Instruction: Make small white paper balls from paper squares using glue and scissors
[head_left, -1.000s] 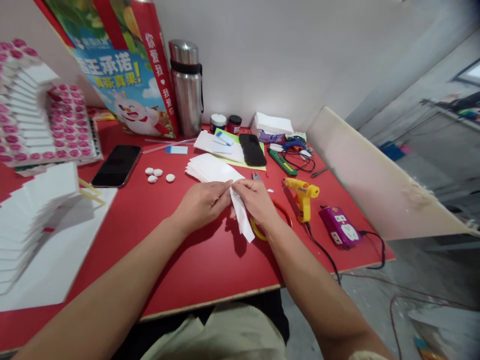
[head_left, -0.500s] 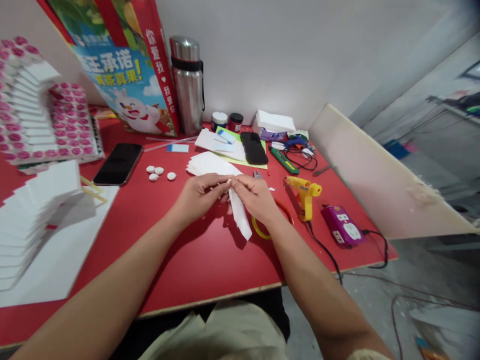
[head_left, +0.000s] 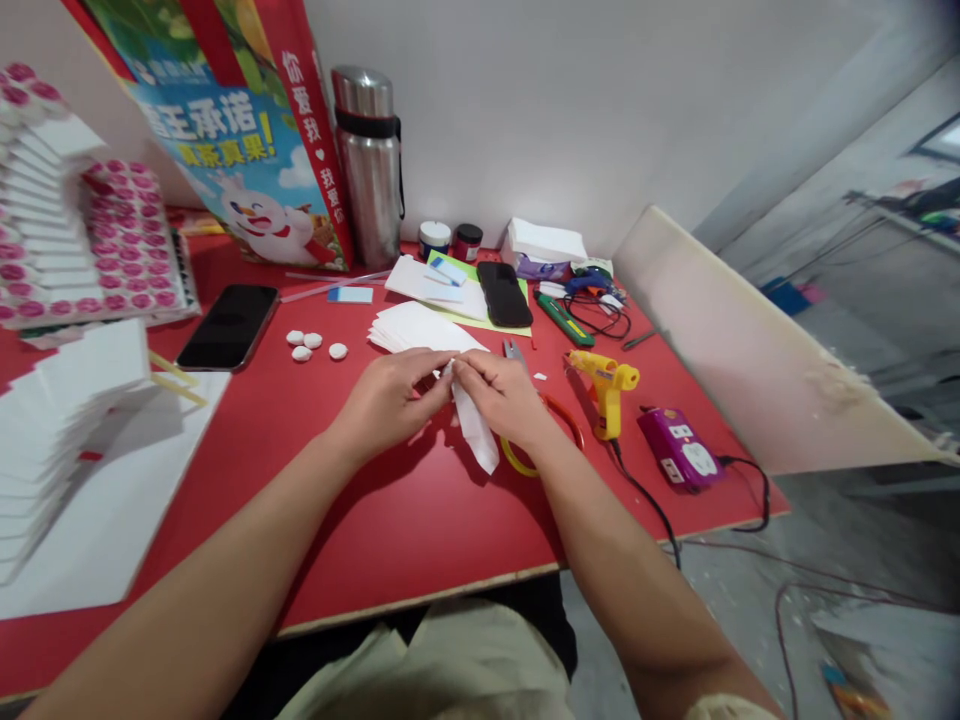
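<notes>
Over the middle of the red table, a strip of white tissue paper (head_left: pixel 475 436) hangs down from between my hands. My left hand (head_left: pixel 394 395) pinches its upper end with thumb and fingertips. Right against it, my right hand (head_left: pixel 499 390) is closed on the same end, its fingers bunched there; the exact grip is partly hidden. Just behind the hands lies a stack of white paper sheets (head_left: pixel 420 327). Scissors (head_left: pixel 519 466) with a yellow and orange handle lie partly under my right hand. Several small white rolled pieces (head_left: pixel 302 353) rest to the left.
On the right are a yellow glue gun (head_left: pixel 606 385) with its cord and a purple power socket (head_left: pixel 681 447). A black phone (head_left: pixel 229 327) and a fanned white card structure (head_left: pixel 67 430) stand left. A steel flask (head_left: pixel 369 170) and a printed bag (head_left: pixel 247 130) are behind.
The view has shifted slightly. Both hands stay together at the tissue paper's top end, with small finger movements; the loose end still hangs down.
</notes>
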